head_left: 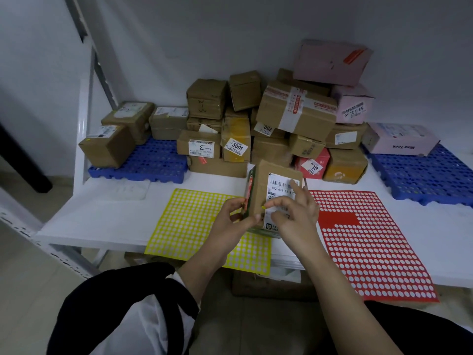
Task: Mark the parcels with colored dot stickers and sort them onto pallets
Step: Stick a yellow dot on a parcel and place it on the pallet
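While the left hand [236, 216] grips the parcel [263, 190], the splayed right hand [294, 213] presses on a yellow sticker [263, 207].

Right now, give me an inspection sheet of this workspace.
Surface: white table, sticker sheets lying flat on it.
Job's things: parcel held upright; yellow sheet; red sheet; pile at back; left pallet with three boxes; right pallet with pink box.
Clutter: pale sheet by left pallet.
Hands: left hand grips parcel's edge; right hand touches its label, yellow dot at thumb tip.
Cables: nothing seen.
Surroundings: white wall; shelf frame on the left; box under table.
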